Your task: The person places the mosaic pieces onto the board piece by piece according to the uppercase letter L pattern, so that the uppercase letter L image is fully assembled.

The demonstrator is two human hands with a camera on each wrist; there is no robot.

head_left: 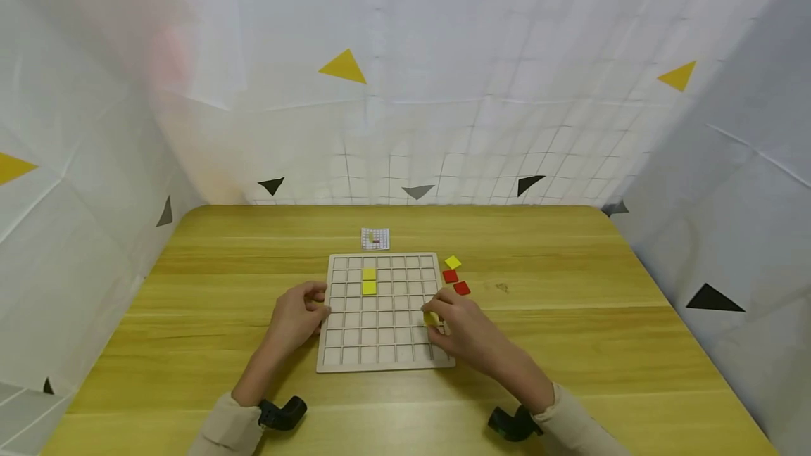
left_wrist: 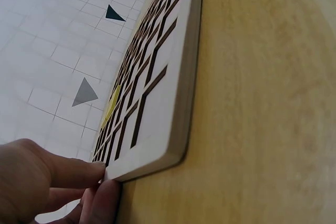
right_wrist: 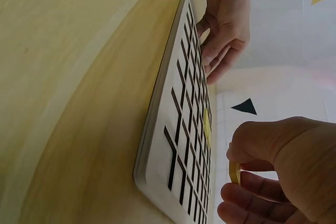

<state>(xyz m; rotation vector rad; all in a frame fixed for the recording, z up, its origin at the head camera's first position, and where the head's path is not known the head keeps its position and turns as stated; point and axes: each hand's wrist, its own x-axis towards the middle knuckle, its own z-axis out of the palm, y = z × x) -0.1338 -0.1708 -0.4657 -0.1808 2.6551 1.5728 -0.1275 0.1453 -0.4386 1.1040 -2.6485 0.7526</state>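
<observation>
A pale wooden grid board (head_left: 386,369) lies on the table, and two yellow square tiles (head_left: 369,281) sit in neighbouring cells of one column, towards its upper left. My left hand (head_left: 296,317) holds the board's left edge, the thumb and fingertips against the rim in the left wrist view. Above the board's right side, my right hand (head_left: 467,326) pinches another yellow tile (right_wrist: 234,172) between thumb and fingers, raised off the grid. Beside the board's upper right edge lie a loose yellow tile (head_left: 453,262) and two red tiles (head_left: 462,288).
Behind the board lies a small printed card (head_left: 376,238) with a grid and coloured squares. The wooden table (head_left: 570,343) is enclosed by white sheets (head_left: 431,125) bearing yellow, black and grey triangles. Each wrist wears a black device (head_left: 282,414).
</observation>
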